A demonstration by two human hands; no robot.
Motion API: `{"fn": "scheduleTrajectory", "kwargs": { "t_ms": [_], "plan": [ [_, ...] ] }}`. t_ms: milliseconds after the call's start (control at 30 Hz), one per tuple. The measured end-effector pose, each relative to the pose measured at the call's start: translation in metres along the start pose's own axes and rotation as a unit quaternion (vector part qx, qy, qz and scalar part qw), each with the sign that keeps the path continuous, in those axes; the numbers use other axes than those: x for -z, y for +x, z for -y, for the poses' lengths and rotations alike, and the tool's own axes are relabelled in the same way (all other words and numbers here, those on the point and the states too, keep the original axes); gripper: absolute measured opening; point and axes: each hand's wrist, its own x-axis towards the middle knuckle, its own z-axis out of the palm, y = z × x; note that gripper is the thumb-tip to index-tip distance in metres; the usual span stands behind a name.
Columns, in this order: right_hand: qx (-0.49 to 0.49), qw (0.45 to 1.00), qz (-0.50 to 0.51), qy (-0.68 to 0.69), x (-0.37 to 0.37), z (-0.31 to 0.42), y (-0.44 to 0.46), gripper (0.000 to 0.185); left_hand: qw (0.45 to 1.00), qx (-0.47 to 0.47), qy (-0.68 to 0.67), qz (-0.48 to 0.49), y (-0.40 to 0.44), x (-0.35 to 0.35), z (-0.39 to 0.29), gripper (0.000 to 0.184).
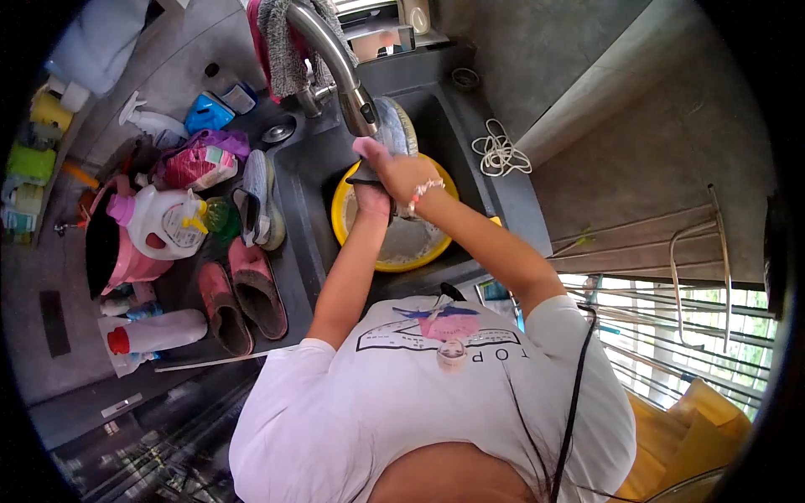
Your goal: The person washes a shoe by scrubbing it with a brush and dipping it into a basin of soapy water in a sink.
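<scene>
Under the faucet, a grey shoe (388,126) with a pale sole is tilted up over a yellow basin (338,210) of cloudy water in the sink. My left hand (371,198) is at the shoe's dark opening, its fingers mostly hidden by the shoe. My right hand (406,178), with a beaded bracelet at the wrist, is closed around the shoe's near end, across the left hand. The faucet head (359,113) hangs just above the shoe and fingers. A similar grey shoe (262,197) lies on its side on the counter to the left.
Pink slippers (243,289), a white detergent jug (168,222) and a pink bucket (134,268) crowd the left counter. A grey towel (281,50) hangs over the faucet. Right of the dark sink (302,168) lies a coiled white cord (501,151), with a metal rack (679,251) beyond.
</scene>
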Motion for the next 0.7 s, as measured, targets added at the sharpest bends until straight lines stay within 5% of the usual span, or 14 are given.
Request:
{"fn": "scheduleTrajectory", "kwargs": {
  "t_ms": [133,167,267,300,333,400,433,500,600,700],
  "plan": [
    [0.017,0.995,0.094,-0.034,0.001,-0.006,-0.039,0.045,0.989,0.065,-0.06,-0.115,-0.027,-0.007,-0.005,0.03],
    [0.043,0.995,0.086,-0.019,-0.009,-0.018,-0.045,0.047,0.991,0.111,-0.077,0.013,-0.037,0.015,-0.007,0.034],
    [0.006,0.994,0.104,-0.019,-0.008,-0.033,-0.048,0.045,0.985,0.152,0.029,-0.079,-0.058,-0.006,-0.021,0.047],
    [0.004,0.998,0.062,-0.017,-0.017,-0.043,-0.046,0.043,0.983,0.151,0.106,-0.005,-0.065,-0.008,-0.023,0.062],
    [0.0,0.998,0.041,-0.045,-0.015,-0.044,-0.043,0.042,0.975,0.176,0.129,-0.03,-0.065,-0.016,-0.023,0.077],
    [-0.024,0.999,0.011,-0.024,-0.021,-0.044,-0.038,0.042,0.976,0.104,0.13,0.141,-0.069,-0.017,-0.023,0.085],
    [-0.026,0.999,0.012,-0.022,-0.028,-0.039,-0.042,0.042,0.976,0.106,0.131,0.139,-0.066,-0.01,-0.022,0.085],
    [-0.066,0.997,0.037,0.007,-0.044,-0.026,-0.051,0.043,0.991,0.123,0.029,-0.034,-0.055,0.003,-0.018,0.093],
    [0.031,0.993,0.114,-0.009,-0.025,0.003,-0.076,0.043,0.978,0.169,-0.006,-0.119,-0.054,-0.03,-0.023,0.083],
    [0.005,0.999,0.04,-0.02,-0.011,-0.037,-0.05,0.043,0.98,0.147,-0.011,-0.137,-0.054,-0.029,-0.013,0.069]
  ]
}}
